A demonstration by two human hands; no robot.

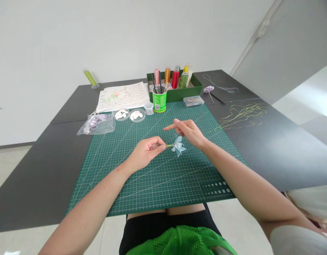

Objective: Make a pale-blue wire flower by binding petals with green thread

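Observation:
My left hand pinches the thin yellow-green stem of a pale blue artificial flower between thumb and fingertips. The flower lies sideways with its petals pointing right, just over the green cutting mat. Above and to the right of the petals is my right hand, its index finger stretched toward the left and its other fingers curled in. Whatever those curled fingers hold, if anything, is hidden.
Behind the hands stand a green can of brushes and a green box with thread spools. Dishes of white pieces, a plastic bag and paper sheets lie left. Loose yellow-green threads and a purple flower lie right.

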